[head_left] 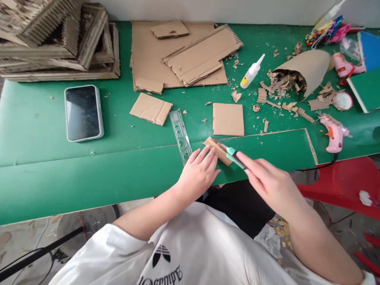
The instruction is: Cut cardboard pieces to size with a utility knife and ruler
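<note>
Green tabletop (pixel 53 186), pale wall (pixel 267 12) along its far side; cardboard scraps (pixel 283 81) litter the far right.

Head view: left hand (pixel 200 172) lies palm down, fingers extended, tips resting on a small cardboard strip (pixel 223 153) at the table's near edge, right of centre. Right hand (pixel 273 184) is closed round the handle of a green-and-black cutter (pixel 234 155), blade end over the strip's far side. Hands are apart from each other. Blade blurred; cannot tell whether it bites or only rests on the surface.

Notes on technique: left fingertips sit very close to the blade; better drawn back, pressing from the strip's left side, clear of the cutting path. Several light passes should leave a cleaner edge than one hard push, which would probably crush the board. Clear ruler (pixel 179 132), lying just left of the left hand with its near end hidden, could serve as a straight guide. Strip needs firm pressure, being small and likely to pivot under the blade.

Appearance of strip: brown, narrow, roughly rectangular, slanting from far left to near right, partly covered by the left fingers. Visible top looks plain; too small to read any fluting. Square cardboard piece (pixel 228 119) lies just beyond it, flat, with fairly straight sides.
</note>
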`<state>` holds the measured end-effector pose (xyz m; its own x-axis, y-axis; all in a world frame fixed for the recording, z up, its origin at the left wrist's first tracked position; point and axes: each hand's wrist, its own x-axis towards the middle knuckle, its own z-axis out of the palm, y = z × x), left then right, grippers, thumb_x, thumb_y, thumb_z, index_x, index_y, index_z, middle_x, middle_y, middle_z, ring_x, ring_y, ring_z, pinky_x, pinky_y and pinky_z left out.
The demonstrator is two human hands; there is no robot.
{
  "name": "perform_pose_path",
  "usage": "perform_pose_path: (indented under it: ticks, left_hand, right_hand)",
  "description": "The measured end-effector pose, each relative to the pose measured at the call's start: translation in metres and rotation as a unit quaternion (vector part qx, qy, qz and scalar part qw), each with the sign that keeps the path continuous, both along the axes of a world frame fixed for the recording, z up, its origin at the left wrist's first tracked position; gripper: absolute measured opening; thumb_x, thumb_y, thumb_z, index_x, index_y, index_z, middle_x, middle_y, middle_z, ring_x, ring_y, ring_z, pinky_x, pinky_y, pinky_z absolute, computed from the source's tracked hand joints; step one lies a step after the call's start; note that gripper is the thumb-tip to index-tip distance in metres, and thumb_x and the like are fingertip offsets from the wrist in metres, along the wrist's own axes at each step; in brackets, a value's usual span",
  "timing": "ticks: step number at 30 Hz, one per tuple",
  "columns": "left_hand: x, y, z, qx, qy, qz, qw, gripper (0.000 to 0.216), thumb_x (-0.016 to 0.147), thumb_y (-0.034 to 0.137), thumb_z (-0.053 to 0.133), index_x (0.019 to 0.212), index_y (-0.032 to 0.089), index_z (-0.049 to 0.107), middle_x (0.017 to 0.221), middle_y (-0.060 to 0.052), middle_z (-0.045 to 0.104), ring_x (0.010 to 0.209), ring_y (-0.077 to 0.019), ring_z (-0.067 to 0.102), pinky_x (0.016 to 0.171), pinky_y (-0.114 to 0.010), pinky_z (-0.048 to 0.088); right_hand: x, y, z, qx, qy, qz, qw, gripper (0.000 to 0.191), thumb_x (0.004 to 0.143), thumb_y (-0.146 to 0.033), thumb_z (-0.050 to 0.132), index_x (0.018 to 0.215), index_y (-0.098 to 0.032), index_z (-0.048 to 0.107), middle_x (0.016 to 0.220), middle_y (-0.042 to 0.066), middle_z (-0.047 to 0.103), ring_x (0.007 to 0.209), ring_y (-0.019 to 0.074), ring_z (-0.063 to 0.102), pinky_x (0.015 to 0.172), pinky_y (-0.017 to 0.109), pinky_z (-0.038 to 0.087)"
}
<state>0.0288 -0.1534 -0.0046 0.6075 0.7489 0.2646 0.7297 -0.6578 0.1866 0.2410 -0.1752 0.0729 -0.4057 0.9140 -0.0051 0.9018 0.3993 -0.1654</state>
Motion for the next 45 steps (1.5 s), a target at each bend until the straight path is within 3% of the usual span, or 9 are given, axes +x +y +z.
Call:
perform_pose_path:
  ticks: [4,7,12,22,32,45]
  left_hand:
    - [-0.001,0.000,-0.001,0.021,-0.001,-0.002,1.000,0.039,0.092,0.030,0.046,0.120,0.004,0.056,0.128,-0.015,0.058,0.119,-0.0279,0.054,0.098,-0.042,0.045]
    - [-0.001,-0.001,-0.004,0.029,-0.005,-0.002,1.000,0.039,0.092,0.029,0.045,0.120,0.003,0.056,0.128,-0.016,0.058,0.119,-0.0275,0.054,0.100,-0.041,0.044]
    - [-0.001,-0.001,-0.006,0.029,-0.011,-0.003,1.000,0.040,0.093,0.029,0.043,0.121,0.002,0.056,0.128,-0.016,0.057,0.122,-0.0275,0.052,0.103,-0.040,0.042]
    - [-0.004,0.004,0.000,-0.041,-0.023,0.009,0.999,0.037,0.091,0.024,0.045,0.124,0.007,0.053,0.130,-0.017,0.055,0.126,-0.0283,0.047,0.103,-0.043,0.042]
    - [-0.003,0.007,-0.008,-0.035,-0.008,0.000,0.999,0.041,0.090,0.013,0.036,0.126,0.001,0.051,0.131,-0.017,0.054,0.125,-0.0279,0.048,0.105,-0.041,0.041]
    - [-0.005,0.007,-0.006,-0.060,-0.015,-0.005,0.998,0.044,0.087,0.009,0.033,0.127,0.003,0.051,0.132,-0.018,0.053,0.127,-0.0280,0.046,0.106,-0.043,0.041]
  right_hand:
    - [-0.017,-0.001,-0.013,0.047,-0.146,0.030,0.988,0.050,0.089,-0.016,0.045,0.137,-0.029,0.044,0.078,-0.001,0.060,0.056,0.0099,0.056,0.047,0.024,0.035]
    - [-0.020,0.003,-0.019,0.068,-0.182,0.031,0.980,0.052,0.086,-0.013,0.049,0.136,-0.028,0.046,0.076,-0.001,0.060,0.056,0.0093,0.056,0.046,0.023,0.034]
    - [-0.024,0.005,-0.019,0.084,-0.188,0.041,0.978,0.053,0.084,-0.010,0.048,0.134,-0.028,0.048,0.075,0.000,0.060,0.056,0.0089,0.055,0.046,0.023,0.034]
    - [-0.034,0.003,-0.017,0.095,-0.212,0.058,0.971,0.055,0.081,-0.004,0.045,0.132,-0.022,0.051,0.068,0.000,0.053,0.052,0.0098,0.052,0.044,0.023,0.032]
    - [-0.033,0.003,-0.014,0.074,-0.224,0.065,0.970,0.058,0.080,-0.003,0.045,0.135,-0.022,0.048,0.066,-0.001,0.051,0.050,0.0092,0.051,0.044,0.023,0.032]
    - [-0.031,-0.007,-0.006,0.065,-0.244,0.056,0.966,0.064,0.077,0.000,0.045,0.136,-0.023,0.046,0.065,-0.001,0.051,0.048,0.0102,0.052,0.042,0.025,0.030]
